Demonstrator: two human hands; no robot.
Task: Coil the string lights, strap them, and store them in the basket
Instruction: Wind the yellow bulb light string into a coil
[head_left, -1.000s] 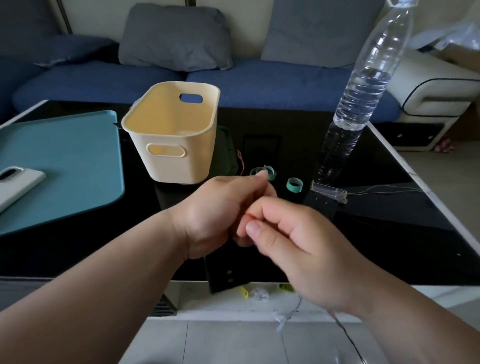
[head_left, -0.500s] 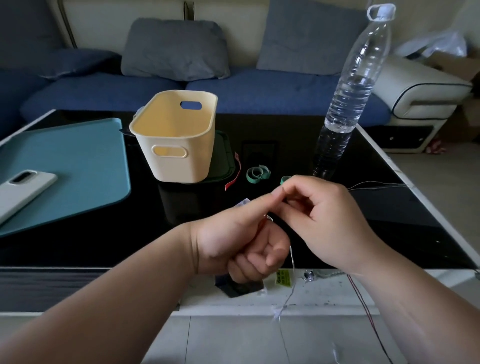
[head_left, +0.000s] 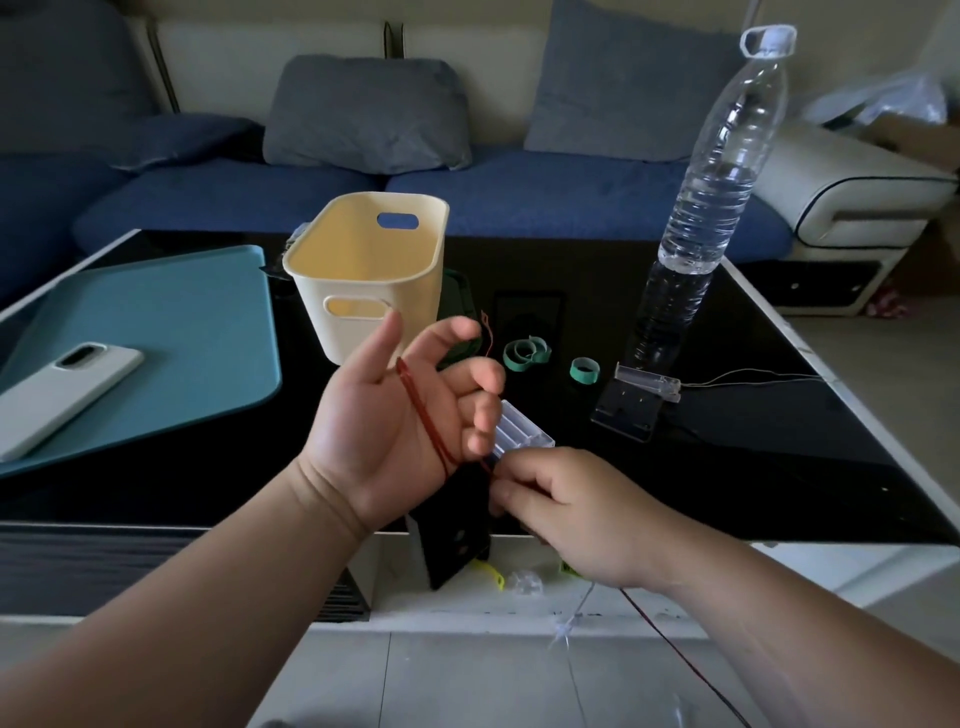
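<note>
Blue sofa (head_left: 519, 208) at the back, glossy black counter (head_left: 753, 467) in front, and all the action sits at its near edge. Left hand (head_left: 395, 421) is palm-up, thumb raised, fingers loosely curled and gripping nothing. It looks to be serving as a spool, with the thin red wire of the string lights (head_left: 426, 423) looped across the palm. Right hand (head_left: 576, 514) is closed, fingers curled at the lower end of the clear battery case (head_left: 522, 434), probably steadying it while the wire feeds on.

Basket (head_left: 363, 291) stands open-mouthed just beyond the hands, and green straps (head_left: 525, 354) lie beside it — handy for what comes later, I'd say.

Now the blind spots: the right fingertips are tucked under, so wire or case, I cannot tell which they pinch. The red tail drops past the counter edge and out of frame. Bulbs are too small to make out. A second clear case (head_left: 647, 382) near the water bottle (head_left: 711, 197) trails a pale wire — same set or not, unclear.
</note>
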